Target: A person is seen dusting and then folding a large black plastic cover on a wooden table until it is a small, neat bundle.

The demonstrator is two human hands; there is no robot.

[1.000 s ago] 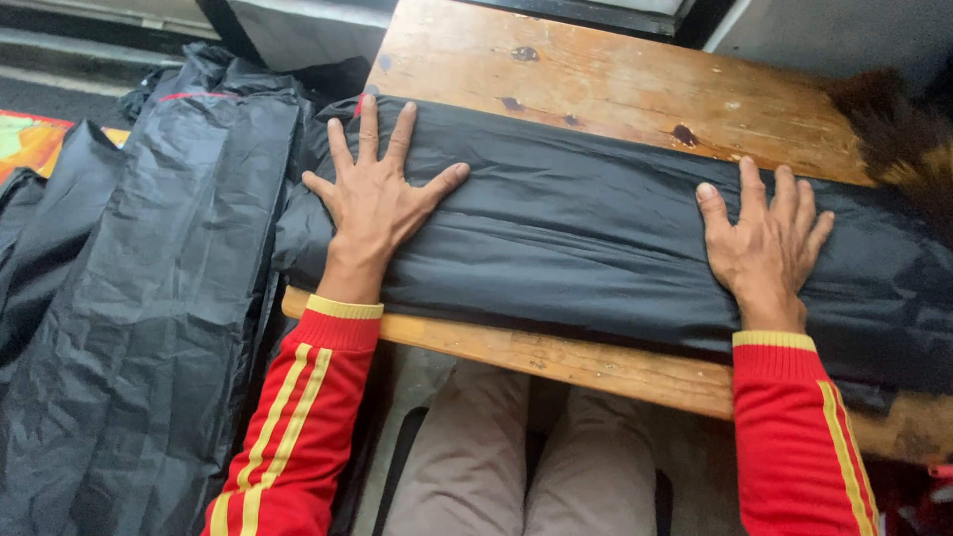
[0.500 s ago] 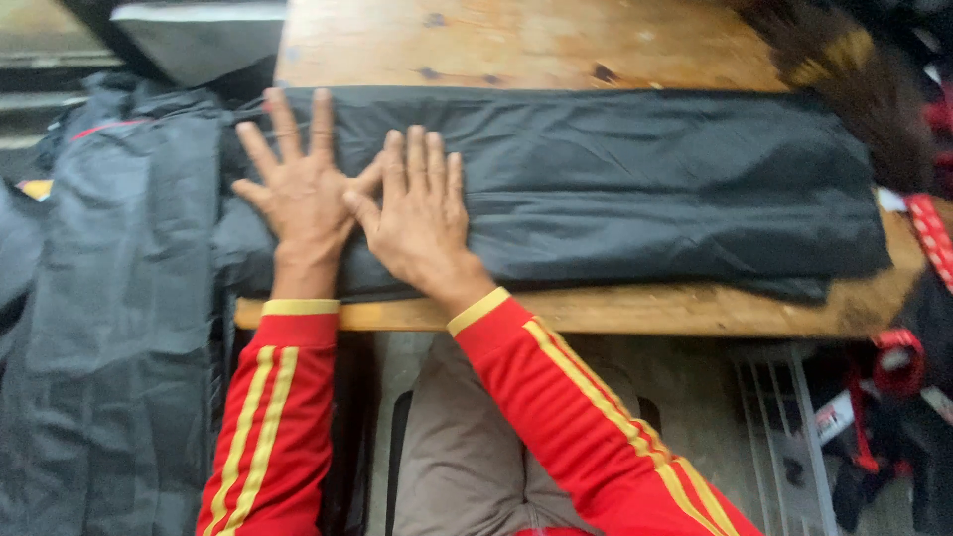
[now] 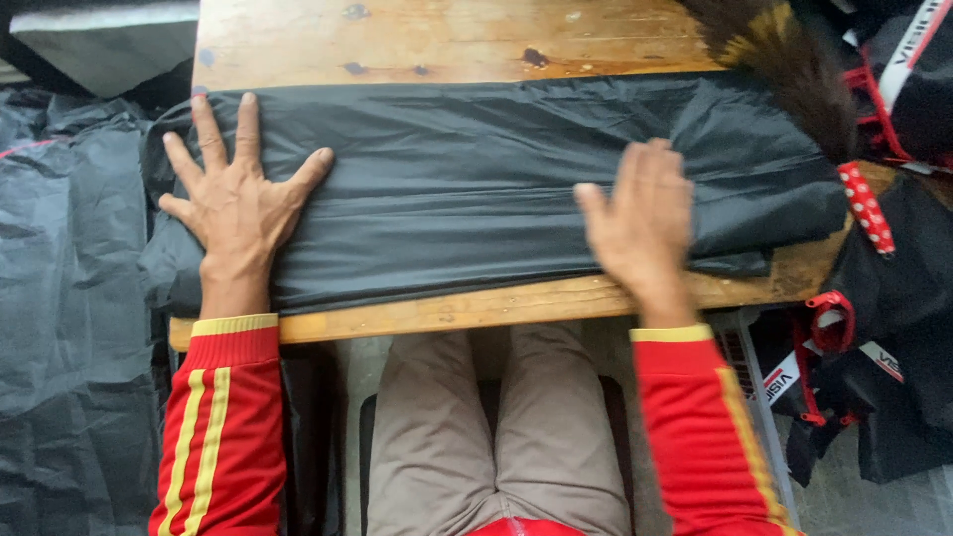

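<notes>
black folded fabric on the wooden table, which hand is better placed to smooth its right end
Probably the right hand: it lies flat on the black folded fabric nearer that end, while the left hand is spread flat on the far left end.

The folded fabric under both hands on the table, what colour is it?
Plain black, slightly shiny, no pattern: the folded fabric shows best in the head view.

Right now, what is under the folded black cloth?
A wooden table lies under the black cloth; its bare top and front edge show. Both hands press on the cloth. Anything between cloth and table is hidden.
</notes>
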